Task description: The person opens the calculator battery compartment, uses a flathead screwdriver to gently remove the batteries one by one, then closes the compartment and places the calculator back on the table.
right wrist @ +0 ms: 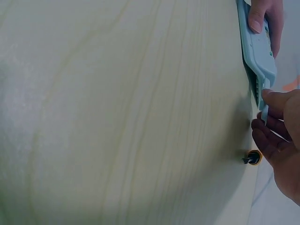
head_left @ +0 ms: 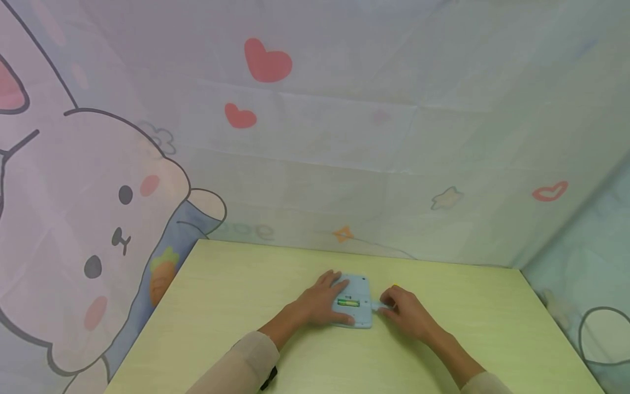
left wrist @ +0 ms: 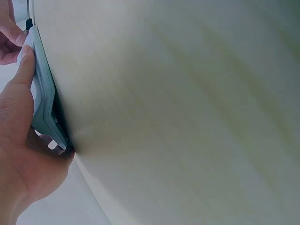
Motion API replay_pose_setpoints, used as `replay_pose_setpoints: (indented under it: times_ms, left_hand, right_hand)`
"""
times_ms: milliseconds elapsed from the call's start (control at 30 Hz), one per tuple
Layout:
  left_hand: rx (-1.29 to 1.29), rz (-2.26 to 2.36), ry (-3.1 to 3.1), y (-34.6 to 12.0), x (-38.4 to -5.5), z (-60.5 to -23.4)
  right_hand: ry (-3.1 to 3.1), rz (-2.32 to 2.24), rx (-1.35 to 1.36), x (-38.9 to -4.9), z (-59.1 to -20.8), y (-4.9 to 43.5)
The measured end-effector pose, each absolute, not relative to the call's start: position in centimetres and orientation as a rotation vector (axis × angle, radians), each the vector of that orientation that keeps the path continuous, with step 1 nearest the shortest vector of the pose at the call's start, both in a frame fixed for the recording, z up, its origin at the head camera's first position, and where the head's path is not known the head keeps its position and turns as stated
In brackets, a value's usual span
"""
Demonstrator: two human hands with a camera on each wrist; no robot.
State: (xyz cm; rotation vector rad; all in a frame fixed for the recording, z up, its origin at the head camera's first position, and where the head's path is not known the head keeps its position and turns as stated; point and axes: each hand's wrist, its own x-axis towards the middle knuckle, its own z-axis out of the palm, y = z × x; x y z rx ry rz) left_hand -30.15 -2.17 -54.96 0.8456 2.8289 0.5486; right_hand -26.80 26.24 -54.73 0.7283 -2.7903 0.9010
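Observation:
A light blue calculator-like device (head_left: 362, 316) lies back side up on the table, its battery bay uncovered. In the bay sits a green battery (head_left: 348, 302). My left hand (head_left: 322, 302) rests spread over the left side of the device, thumb and fingers extended on its back. At its right edge, my right hand (head_left: 404, 312) pinches a small light blue cover (right wrist: 265, 114) between thumb and fingers, close against the casing. A small black-and-yellow item (right wrist: 253, 157) lies just beyond the right fingers, mostly hidden by them in the head view.
The pale wood-grain table (head_left: 206, 306) reaches back to a printed cloth (head_left: 344, 180) with hearts and a large rabbit. More cloth (head_left: 590, 262) hangs at the right side. A dark band or strap (head_left: 268, 377) shows under the left sleeve.

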Motion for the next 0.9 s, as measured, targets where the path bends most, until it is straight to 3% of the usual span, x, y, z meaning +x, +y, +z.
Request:
replay_pose_setpoints:
  times_ms: [900]
  left_hand:
    - [0.842, 0.536, 2.821, -2.2, -30.06, -54.83]
  right_hand:
    - [-2.813, 0.817, 0.718, -26.77, -54.69, 26.28]
